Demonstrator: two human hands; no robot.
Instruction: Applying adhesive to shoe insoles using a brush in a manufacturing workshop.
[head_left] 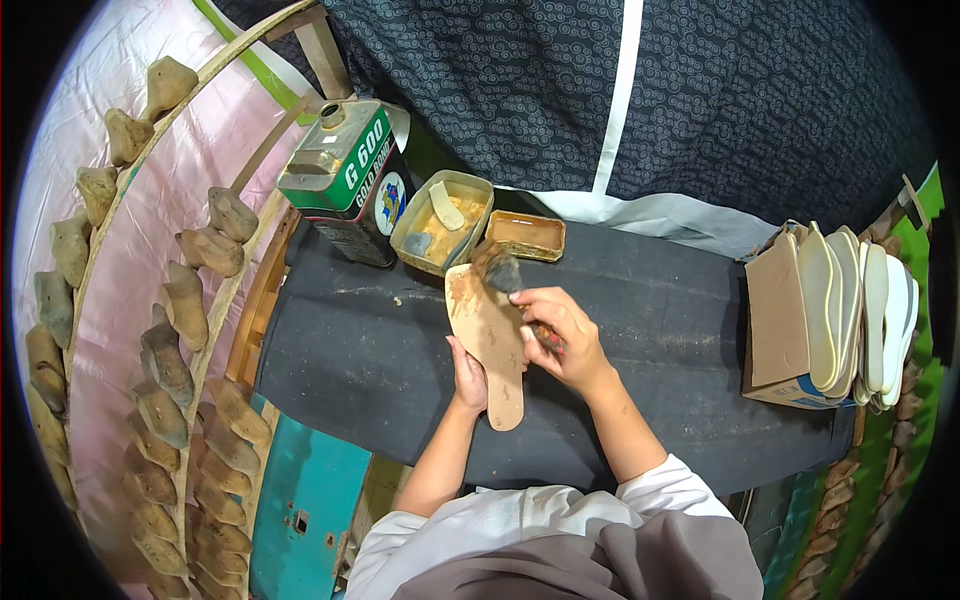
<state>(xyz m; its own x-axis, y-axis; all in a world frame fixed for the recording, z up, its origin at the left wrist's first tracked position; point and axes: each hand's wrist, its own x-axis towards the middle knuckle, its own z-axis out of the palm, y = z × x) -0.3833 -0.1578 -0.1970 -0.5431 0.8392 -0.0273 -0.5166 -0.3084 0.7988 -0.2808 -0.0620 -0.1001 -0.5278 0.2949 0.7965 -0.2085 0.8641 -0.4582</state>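
Note:
A tan, sole-shaped insole (488, 335) is tilted above the dark work surface, its wide end away from me. My left hand (469, 377) grips its left edge near the narrower end, thumb along the side. Closed around the handle of a brush (506, 276) is my right hand (572, 342). The brush's dark, clotted bristles are at the wide end of the insole, where a wet brown smear shows. Just beyond stands a small rectangular tin (553, 246) of amber liquid. Left of it, a larger open tin (405, 243) has yellowish residue and a pale scrap inside.
A tall green and black metal can (335, 185) stands at the far left of the dark-covered table (660, 340). On the right, a cardboard box (775, 315) holds several pale insoles (825, 310). Racks of wooden shoe lasts (185, 305) line the left side. A patterned dark cloth (740, 110) hangs behind.

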